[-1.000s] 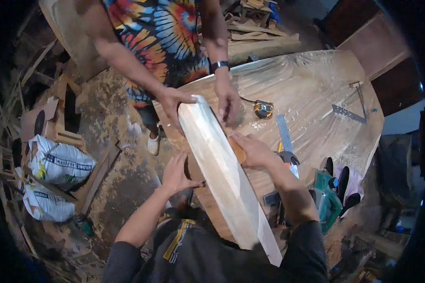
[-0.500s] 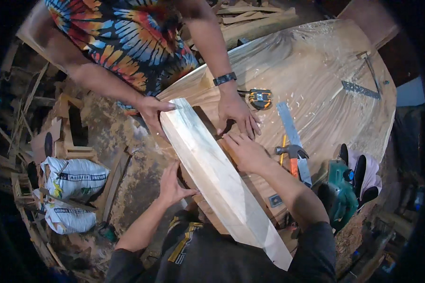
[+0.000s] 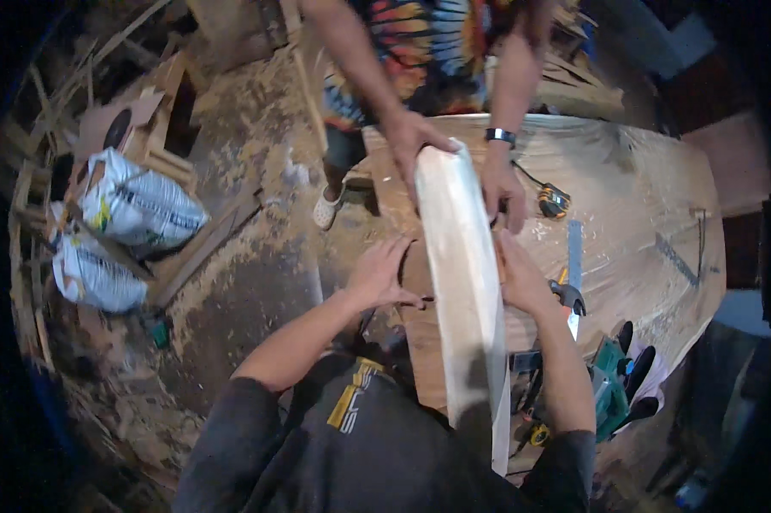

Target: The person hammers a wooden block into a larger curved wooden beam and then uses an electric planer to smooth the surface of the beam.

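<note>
A long pale wooden board [image 3: 467, 282] lies lengthwise on the plastic-covered workbench [image 3: 642, 197], reaching from my chest to the far side. My left hand [image 3: 381, 274] rests with spread fingers on the brown wood panel [image 3: 420, 329] just left of the board. My right hand [image 3: 518, 274] presses flat against the board's right edge. A person in a tie-dye shirt stands opposite; one of their hands [image 3: 415, 137] grips the far end, the other hand [image 3: 501, 188], with a wristwatch, lies on the right side.
On the bench to the right lie a yellow tape measure [image 3: 554, 202], a handsaw [image 3: 573, 265], a metal square [image 3: 680, 256] and a green power tool [image 3: 612, 385]. Two white sacks [image 3: 116, 231] and wooden frames sit on the sawdust-covered floor at left.
The view has swung so the board now runs almost straight up the picture. My hands stay at its sides, and the other person still holds the far end.
</note>
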`<control>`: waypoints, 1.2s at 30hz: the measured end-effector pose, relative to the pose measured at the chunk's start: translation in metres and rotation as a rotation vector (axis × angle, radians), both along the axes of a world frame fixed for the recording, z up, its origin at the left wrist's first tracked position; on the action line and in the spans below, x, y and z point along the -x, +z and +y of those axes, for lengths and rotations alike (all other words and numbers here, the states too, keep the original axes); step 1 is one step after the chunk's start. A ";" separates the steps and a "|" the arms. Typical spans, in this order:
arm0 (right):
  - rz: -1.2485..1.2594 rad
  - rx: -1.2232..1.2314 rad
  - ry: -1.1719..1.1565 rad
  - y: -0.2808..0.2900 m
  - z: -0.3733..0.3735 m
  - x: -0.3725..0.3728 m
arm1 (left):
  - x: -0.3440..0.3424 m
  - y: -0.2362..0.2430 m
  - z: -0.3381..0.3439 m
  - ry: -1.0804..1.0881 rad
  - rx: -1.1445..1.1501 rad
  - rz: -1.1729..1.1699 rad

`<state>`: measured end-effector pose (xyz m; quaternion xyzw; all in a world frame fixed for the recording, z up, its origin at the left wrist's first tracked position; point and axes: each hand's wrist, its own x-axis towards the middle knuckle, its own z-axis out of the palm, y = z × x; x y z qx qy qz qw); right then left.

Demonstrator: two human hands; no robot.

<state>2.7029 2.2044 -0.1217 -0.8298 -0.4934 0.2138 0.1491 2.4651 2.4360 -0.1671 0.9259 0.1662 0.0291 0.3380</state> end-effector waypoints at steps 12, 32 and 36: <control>0.326 -0.111 -0.750 0.074 -0.146 0.103 | 0.050 -0.047 0.018 0.516 0.580 -0.501; 0.341 -0.224 -0.825 0.045 -0.183 0.156 | 0.018 -0.014 0.014 0.164 0.264 -0.559; -0.042 -0.137 -0.935 0.028 -0.213 0.136 | -0.007 0.092 0.000 0.010 0.561 -0.284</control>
